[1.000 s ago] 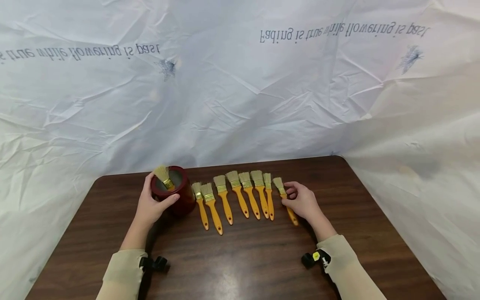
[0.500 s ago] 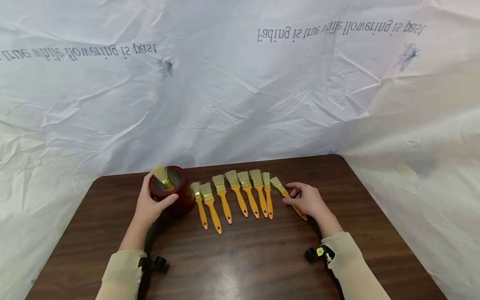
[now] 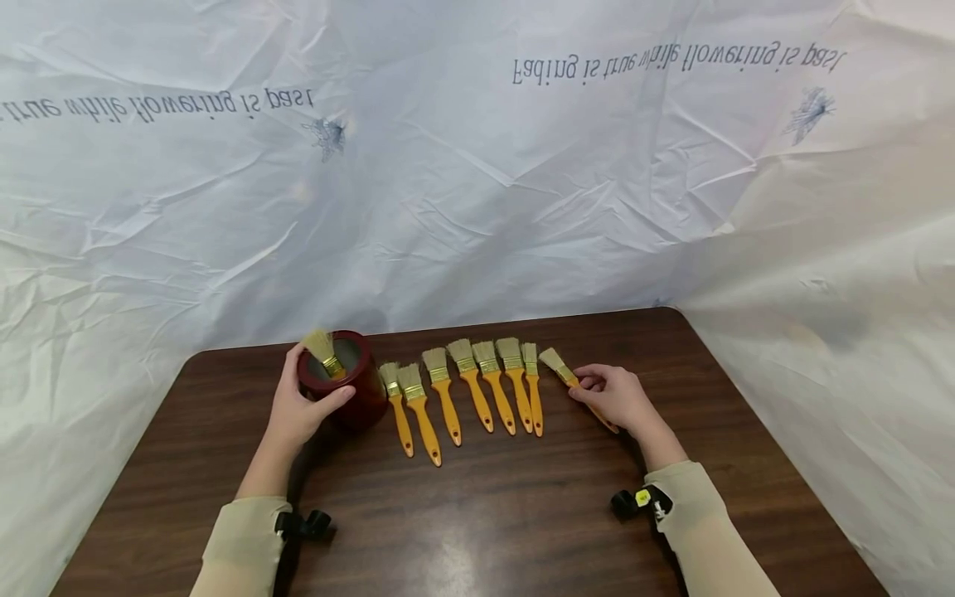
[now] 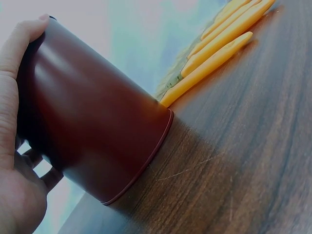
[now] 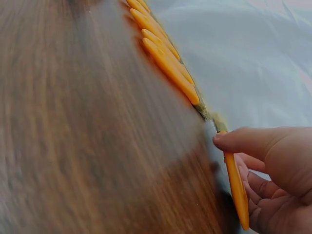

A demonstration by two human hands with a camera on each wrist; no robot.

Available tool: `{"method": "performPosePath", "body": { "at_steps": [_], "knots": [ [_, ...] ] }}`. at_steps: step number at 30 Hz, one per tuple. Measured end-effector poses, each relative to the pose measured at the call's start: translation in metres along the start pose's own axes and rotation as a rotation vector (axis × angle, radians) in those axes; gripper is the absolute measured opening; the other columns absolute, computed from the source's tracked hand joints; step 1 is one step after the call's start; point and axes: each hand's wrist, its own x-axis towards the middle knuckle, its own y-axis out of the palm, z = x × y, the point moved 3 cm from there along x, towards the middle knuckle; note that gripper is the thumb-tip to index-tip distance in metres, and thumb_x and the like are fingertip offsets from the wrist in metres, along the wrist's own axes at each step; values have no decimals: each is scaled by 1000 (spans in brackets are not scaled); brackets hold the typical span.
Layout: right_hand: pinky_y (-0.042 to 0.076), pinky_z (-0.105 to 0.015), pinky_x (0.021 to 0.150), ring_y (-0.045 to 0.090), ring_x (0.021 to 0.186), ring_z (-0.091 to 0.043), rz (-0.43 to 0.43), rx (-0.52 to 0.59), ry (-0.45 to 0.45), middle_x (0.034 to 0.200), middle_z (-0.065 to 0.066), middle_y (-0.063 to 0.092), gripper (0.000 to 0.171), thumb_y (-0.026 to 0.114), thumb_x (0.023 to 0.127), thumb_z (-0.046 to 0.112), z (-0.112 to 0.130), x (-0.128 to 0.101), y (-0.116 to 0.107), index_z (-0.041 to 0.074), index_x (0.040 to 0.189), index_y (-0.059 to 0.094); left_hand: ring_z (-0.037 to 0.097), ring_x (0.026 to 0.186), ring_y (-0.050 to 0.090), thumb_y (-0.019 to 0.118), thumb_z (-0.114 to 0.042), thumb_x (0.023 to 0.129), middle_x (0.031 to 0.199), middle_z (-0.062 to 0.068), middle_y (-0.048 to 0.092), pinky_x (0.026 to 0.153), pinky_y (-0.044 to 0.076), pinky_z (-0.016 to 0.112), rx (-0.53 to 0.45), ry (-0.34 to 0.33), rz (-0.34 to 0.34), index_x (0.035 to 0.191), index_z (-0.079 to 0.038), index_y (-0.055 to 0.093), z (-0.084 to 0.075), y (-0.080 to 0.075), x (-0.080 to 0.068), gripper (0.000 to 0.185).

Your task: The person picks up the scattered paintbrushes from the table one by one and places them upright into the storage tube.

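My left hand [image 3: 297, 406] grips a dark red cylindrical pot [image 3: 366, 394] around its left side, with the thumb at the near rim. Inside the pot leans a paintbrush [image 3: 322, 348], bristles up. In the left wrist view the pot [image 4: 97, 112] stands on the table. At the right end of the row, my right hand [image 3: 615, 396] pinches another paintbrush [image 3: 555, 363] by its yellow handle, thumb on the near side. The right wrist view shows that brush's handle [image 5: 236, 187] slanting beneath the thumb, with the fingers behind it.
Several yellow-handled paintbrushes [image 3: 472, 381] lie in a row between the hands, bristles toward the back. The brown wooden table [image 3: 477, 514] ends against a wrinkled white sheet [image 3: 462, 207] behind it.
My right hand has shifted slightly right with its paintbrush, whose handle end has swung to the right, so the brush lies more slanted. The left hand and pot stay put.
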Motion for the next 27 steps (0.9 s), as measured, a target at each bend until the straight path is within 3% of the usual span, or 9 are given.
{"method": "performPosePath", "body": {
  "at_steps": [9, 22, 27],
  "knots": [
    [56, -38, 83, 66, 101, -25, -66, 180, -10, 117, -8, 73, 40, 79, 104, 27, 5, -2, -4, 9, 140, 72, 10, 131, 52, 85, -3, 91, 151, 4, 51, 98, 45, 14, -6, 3, 2, 170, -22, 33, -1, -1, 1, 97],
    [56, -22, 85, 66, 111, -27, -112, 386, -62, 125, -13, 71, 48, 77, 106, 31, 33, -2, -4, 9, 147, 66, 11, 131, 52, 86, -4, 92, 152, 4, 51, 98, 46, 14, -5, -1, -3, 171, -24, 33, 3, -5, 0, 97],
    [57, -41, 99, 66, 116, -27, -104, 456, -88, 128, -13, 69, 51, 76, 106, 34, 52, 7, -4, 12, 151, 63, 11, 131, 53, 86, -3, 92, 152, 5, 51, 99, 47, 14, -14, 13, 7, 170, -24, 33, 4, -2, 2, 97]
  ]
}}
